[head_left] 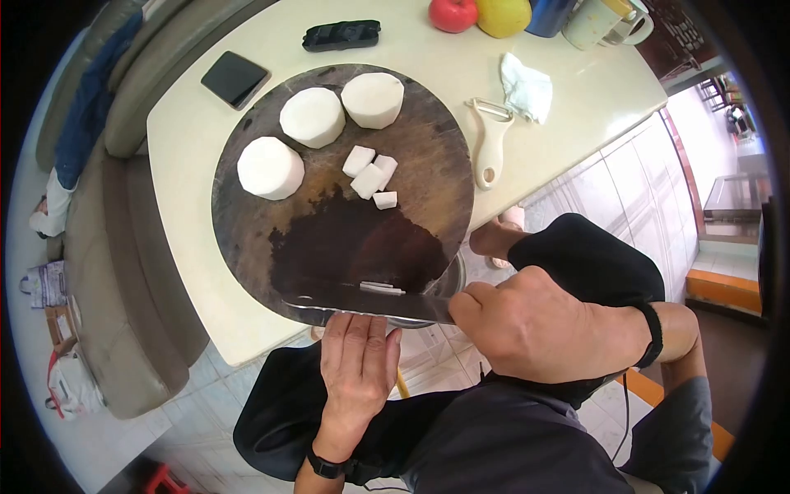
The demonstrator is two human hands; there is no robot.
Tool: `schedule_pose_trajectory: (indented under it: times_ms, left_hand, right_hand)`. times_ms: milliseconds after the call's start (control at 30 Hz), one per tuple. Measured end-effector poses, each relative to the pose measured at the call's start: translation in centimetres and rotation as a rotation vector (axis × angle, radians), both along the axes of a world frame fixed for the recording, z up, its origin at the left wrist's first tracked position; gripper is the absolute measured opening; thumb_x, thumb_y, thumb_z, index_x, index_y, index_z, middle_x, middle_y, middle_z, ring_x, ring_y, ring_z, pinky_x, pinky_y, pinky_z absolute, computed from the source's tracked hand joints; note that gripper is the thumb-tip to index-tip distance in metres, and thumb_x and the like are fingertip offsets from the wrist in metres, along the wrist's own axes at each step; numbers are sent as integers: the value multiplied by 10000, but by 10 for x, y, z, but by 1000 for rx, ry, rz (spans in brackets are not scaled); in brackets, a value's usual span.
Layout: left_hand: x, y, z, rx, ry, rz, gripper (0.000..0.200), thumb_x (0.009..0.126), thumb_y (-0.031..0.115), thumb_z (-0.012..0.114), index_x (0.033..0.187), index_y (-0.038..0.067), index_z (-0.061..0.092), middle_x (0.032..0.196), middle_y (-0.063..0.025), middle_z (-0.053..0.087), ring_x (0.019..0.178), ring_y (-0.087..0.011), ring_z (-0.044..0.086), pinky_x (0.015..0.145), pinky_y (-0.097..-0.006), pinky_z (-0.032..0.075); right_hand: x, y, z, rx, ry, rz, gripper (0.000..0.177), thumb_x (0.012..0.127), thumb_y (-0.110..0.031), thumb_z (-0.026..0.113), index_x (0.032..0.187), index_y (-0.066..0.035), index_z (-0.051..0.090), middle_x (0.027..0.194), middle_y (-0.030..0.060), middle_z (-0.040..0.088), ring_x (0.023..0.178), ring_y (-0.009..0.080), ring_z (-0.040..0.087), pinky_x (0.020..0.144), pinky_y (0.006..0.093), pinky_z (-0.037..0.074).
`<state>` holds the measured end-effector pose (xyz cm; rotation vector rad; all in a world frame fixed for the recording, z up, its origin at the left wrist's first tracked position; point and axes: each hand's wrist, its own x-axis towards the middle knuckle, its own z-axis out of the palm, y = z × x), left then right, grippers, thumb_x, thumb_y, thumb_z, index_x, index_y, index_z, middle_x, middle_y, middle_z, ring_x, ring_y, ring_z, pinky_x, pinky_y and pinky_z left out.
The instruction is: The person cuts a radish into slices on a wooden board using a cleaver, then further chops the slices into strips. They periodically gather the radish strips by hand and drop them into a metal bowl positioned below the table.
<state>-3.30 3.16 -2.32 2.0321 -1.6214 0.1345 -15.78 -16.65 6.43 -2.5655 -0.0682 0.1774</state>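
My right hand [535,329] is closed round the handle of a kitchen knife [370,303], whose wide dark blade lies across the near edge of a round wooden chopping board [247,222]. My left hand [358,362] has its fingers stretched out, fingertips right at the blade's near edge. A thin white strip [383,289] shows beside the blade. Towards the board's middle lie several small white radish chunks [368,182]. Behind them stand three thick peeled white radish rounds: one at left [271,168], one in the middle [312,117] and one at right [373,100]. A dark wet patch covers the board's near half.
Right of the board lie a white peeler [491,146] and a crumpled tissue [527,88]. A phone [235,79] and a black case [341,35] are behind it. Fruit [453,14] and mugs [594,22] stand at the back. A metal basin [453,280] shows under the board's near edge.
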Motion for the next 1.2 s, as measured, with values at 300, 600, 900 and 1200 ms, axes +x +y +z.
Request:
schedule_pose_trajectory:
  times_ms: [300,600,900,1200]
  left_hand:
    - [1,2,-3,-14,24,-16,281,733,15,769,977,-67,658,934,-183,605,897,-356,605,804,-481,498]
    - [-1,5,-4,15,30,0,257,761,-4,728,1000,-65,658,1063,-220,604,972,-410,585,869,-483,482]
    - [0,5,-5,3,49,-14,259,755,-14,720,998,-65,649,1059,-218,600,941,-403,585,836,-475,485]
    - [-2,5,-6,-10,17,-8,263,764,-15,718,1009,-64,637,1066,-214,602,994,-418,582,863,-485,487]
  right_hand:
    - [-7,2,10,-51,70,52,230,675,-39,677,814,78,535,665,180,568,548,318,630,459,392,484]
    - [-2,8,-2,-27,-29,13,220,679,-46,676,804,80,545,663,180,573,549,305,630,462,388,484]
    - [-10,12,5,-40,25,-24,191,677,-43,656,780,64,536,649,160,559,541,286,628,429,384,469]
    - [3,21,0,-87,-17,-52,200,644,-38,686,775,47,560,676,174,598,564,282,645,456,364,483]
